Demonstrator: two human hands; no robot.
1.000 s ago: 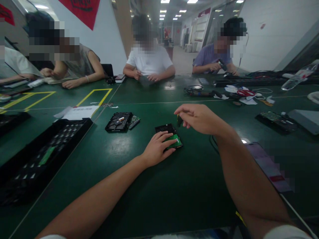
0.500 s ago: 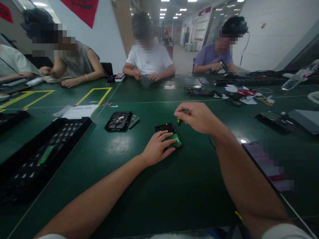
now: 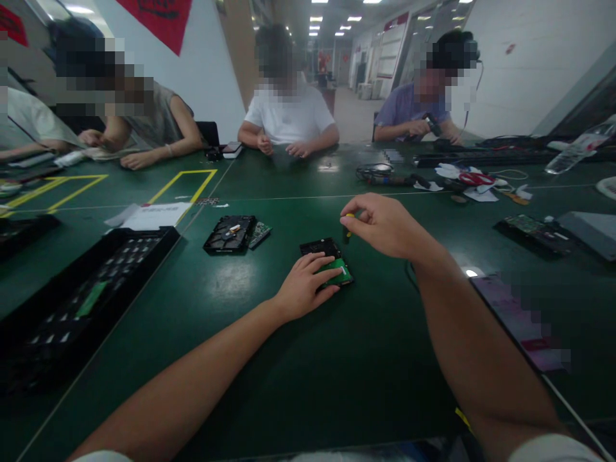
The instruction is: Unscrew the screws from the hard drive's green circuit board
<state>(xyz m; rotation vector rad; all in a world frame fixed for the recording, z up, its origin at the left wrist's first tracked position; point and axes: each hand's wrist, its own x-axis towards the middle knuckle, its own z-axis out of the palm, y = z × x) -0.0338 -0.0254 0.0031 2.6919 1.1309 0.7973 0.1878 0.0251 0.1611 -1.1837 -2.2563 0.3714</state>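
A hard drive (image 3: pixel 319 246) lies on the green table in front of me, its green circuit board (image 3: pixel 342 277) facing up. My left hand (image 3: pixel 312 282) rests across it, fingers spread and laid flat. Just above and to the right of the drive, my right hand (image 3: pixel 378 224) pinches a short screwdriver (image 3: pixel 347 230) with a yellow and black handle. It points downward and stands apart from the drive; its tip is too small to make out. To the left is a second hard drive (image 3: pixel 228 233) with small pieces on top, beside a loose circuit board (image 3: pixel 260 235).
A long black tray (image 3: pixel 153 242) holding small parts stands at the left, near white paper (image 3: pixel 163 214). At the right are a phone (image 3: pixel 513 314), a black device with a circuit board (image 3: pixel 532 233) and a grey box (image 3: pixel 591 232). Several people sit across the table (image 3: pixel 240 359).
My right hand has shifted very slightly, and the screwdriver in it has turned, showing more yellow. My left hand stays in place on the hard drive.
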